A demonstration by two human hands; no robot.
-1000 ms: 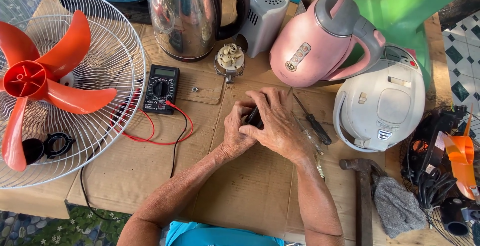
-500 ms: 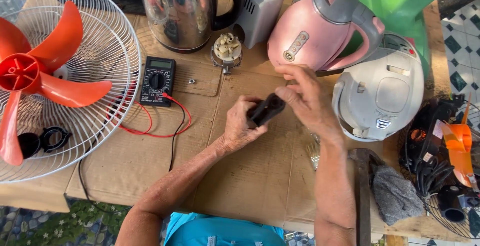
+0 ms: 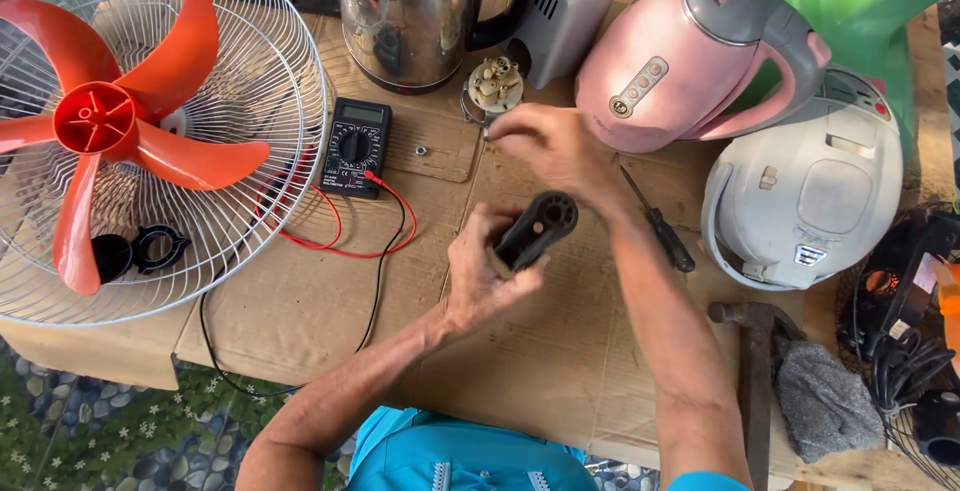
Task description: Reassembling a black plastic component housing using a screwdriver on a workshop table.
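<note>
Head camera looks straight down at our two bare hands over a sheet of brown cardboard (image 3: 300,321) spread across the bench. Our left hand (image 3: 485,271) is wrapped around a small black plastic part (image 3: 538,229), fingers closed on its lower end, so that its rounded, ring-like head sticks up and to the right, lifted clear of the cardboard near the middle of the view. Our right hand (image 3: 550,146) is higher up, just beside a small round cream-coloured switch assembly (image 3: 495,84); thumb and forefinger are pinched together at the left of the hand, but we cannot tell whether anything is caught between them. Behind that assembly stands a steel kettle (image 3: 410,16), next to a grey housing (image 3: 570,6), and to the right a pink kettle (image 3: 690,51) and a white cooker (image 3: 815,186). A black-handled screwdriver (image 3: 660,226) lies just right of our right forearm, and a hammer (image 3: 755,371) lies farther down beside a grey cloth (image 3: 825,401). To the left, a black multimeter (image 3: 355,146) with red and black leads sits next to the wire guard of a fan with red blades (image 3: 110,141).
</note>
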